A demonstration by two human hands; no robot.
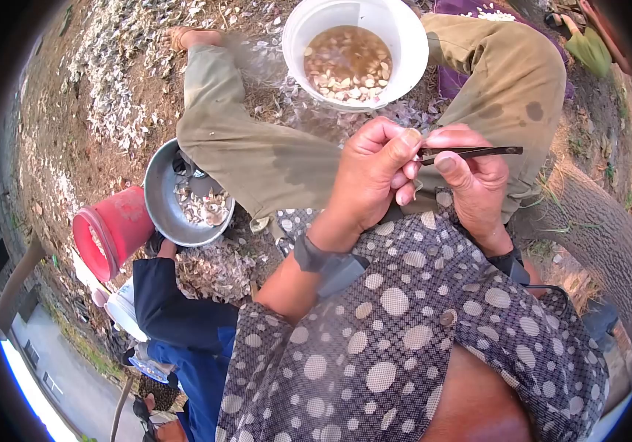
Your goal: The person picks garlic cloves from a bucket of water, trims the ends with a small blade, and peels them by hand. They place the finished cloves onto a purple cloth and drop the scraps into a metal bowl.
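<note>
Both hands work close together above the lap, just below the white bucket [406, 38], which holds brown water and pale pieces. To the left, a metal bowl [158, 184] with pale husks sits on the ground beside a red bucket [121, 221]. The blade [478, 152] is a thin, dark, flat strip, roughly level, projecting rightward past the right hand [474, 184]. That hand is closed, thumb and fingers pinching the blade near its inner end. The left hand [371, 180] is curled, thumb and forefinger pressed together at the blade's inner end; whatever they pinch is too small to identify.
</note>
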